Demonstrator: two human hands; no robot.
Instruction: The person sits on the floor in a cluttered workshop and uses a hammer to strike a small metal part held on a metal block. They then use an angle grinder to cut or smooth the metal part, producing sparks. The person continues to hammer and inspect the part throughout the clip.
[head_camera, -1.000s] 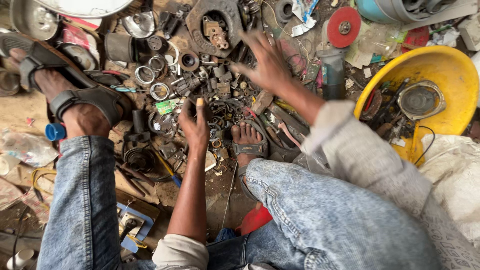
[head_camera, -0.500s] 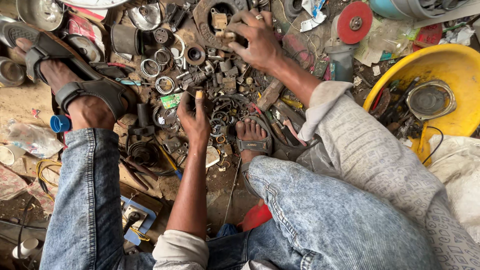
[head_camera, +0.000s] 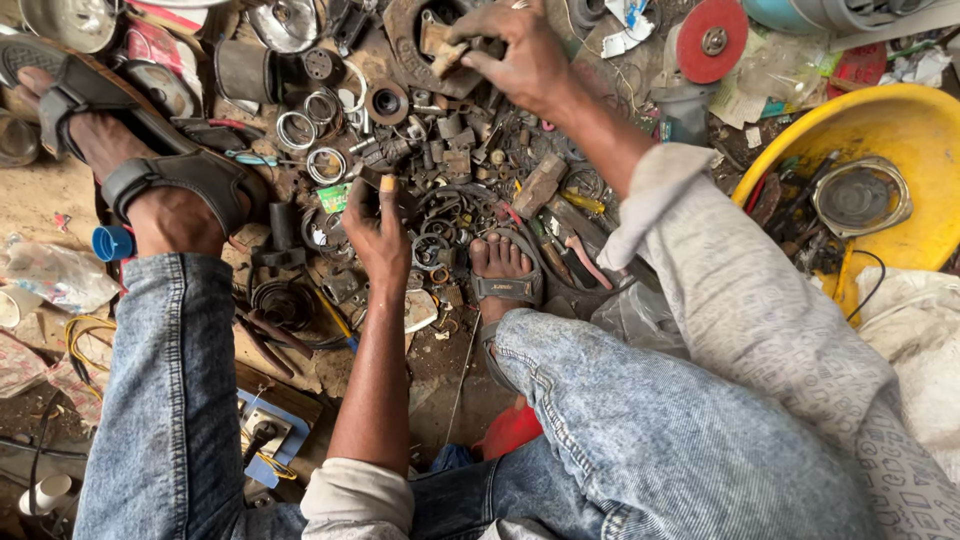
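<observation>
I sit on the ground over a heap of rusty metal parts (head_camera: 450, 160). My left hand (head_camera: 380, 225) is low in the middle, fingers curled around a small dark round metal part (head_camera: 385, 197). My right hand (head_camera: 515, 50) is stretched to the far side of the heap and grips a small pale, rusty block-shaped piece (head_camera: 437, 48) over a large round rusted housing (head_camera: 410, 55). Metal rings (head_camera: 310, 135), a hammer head (head_camera: 540, 185) and pliers (head_camera: 580, 255) lie between the two hands.
A yellow basin (head_camera: 900, 130) with tools and a round metal lid stands at the right. A red grinding disc (head_camera: 710, 40) lies at the top. My sandalled feet (head_camera: 150, 160) (head_camera: 505, 270) rest on either side of the heap. A blue bottle cap (head_camera: 112, 243) lies left.
My right hand has reached further away across the heap and closed on the pale block piece by the round housing. My left hand has stayed nearly still with its dark part.
</observation>
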